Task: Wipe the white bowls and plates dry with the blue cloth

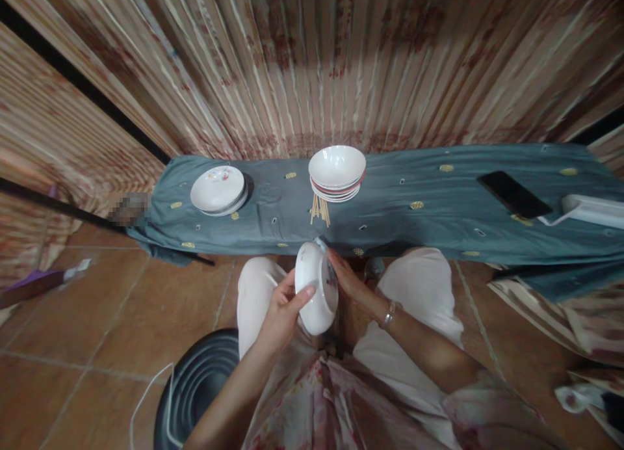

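Note:
My left hand (287, 300) grips a white bowl (309, 307) by its outer side, thumb pressed on the underside. The bowl is tipped on edge above my lap, with its opening turned to the right. My right hand (345, 276) reaches against the opening. A bit of pale bluish cloth (320, 243) shows at its fingertips; most of it is hidden behind the bowl. Ahead on the bench, a stack of white bowls (337, 167) stands with several wooden chopsticks (320, 211) sticking out from under it. A stack of floral-patterned plates (218, 188) sits to the left.
A patterned blue-green cloth (273, 209) covers the long bench before me. At its right lie a black phone (514, 194) and a white object (595, 209). A dark ribbed round container (199, 378) stands on the tiled floor (112, 307) at my left. A curtain (292, 66) hangs behind.

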`<state>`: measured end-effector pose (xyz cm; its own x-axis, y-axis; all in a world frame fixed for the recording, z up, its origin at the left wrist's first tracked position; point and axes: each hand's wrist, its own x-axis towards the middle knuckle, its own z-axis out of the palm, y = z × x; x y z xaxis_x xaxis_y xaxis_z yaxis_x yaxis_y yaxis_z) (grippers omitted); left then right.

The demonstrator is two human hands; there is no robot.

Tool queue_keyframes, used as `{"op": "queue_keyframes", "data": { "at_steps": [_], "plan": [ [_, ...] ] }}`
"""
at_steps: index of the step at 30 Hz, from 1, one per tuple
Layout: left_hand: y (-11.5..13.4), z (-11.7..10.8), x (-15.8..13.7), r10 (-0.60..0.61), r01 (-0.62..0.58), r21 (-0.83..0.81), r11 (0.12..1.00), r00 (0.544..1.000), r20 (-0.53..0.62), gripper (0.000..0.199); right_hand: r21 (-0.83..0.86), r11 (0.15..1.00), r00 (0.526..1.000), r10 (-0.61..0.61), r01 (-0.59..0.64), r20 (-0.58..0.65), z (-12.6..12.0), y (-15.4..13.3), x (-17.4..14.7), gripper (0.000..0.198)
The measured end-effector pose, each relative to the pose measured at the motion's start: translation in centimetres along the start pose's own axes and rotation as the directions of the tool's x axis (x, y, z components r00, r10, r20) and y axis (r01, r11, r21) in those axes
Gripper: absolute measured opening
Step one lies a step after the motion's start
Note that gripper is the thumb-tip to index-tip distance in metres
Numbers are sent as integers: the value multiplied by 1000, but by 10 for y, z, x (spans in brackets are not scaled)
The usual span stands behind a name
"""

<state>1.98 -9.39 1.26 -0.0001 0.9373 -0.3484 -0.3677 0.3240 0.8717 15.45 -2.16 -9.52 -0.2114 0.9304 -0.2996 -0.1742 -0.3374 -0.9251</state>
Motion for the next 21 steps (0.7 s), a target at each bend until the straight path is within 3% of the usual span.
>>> {"op": "queue_keyframes", "data": {
  "at_steps": [3,11,17,21],
  "plan": [
    [0,-2,-1,-20,20,20,1000,1000,-1,50,-129,989,997,-78,77,-4,-2,-9,-3,56],
    [-7,-5,-6,8,-9,38,999,1000,29,42,-243,925,956,-283,293,78,-9,-25,-2,45],
    [-11,-2,-4,14,-14,56,998,1000,11,43,-298,808,860,-451,508,240,-10,-33,-10,48],
    [-11,-1,-4,8,-8,74,997,1000,1,45,-345,750,824,-485,564,293,-8,-41,-22,50]
  ]
}}
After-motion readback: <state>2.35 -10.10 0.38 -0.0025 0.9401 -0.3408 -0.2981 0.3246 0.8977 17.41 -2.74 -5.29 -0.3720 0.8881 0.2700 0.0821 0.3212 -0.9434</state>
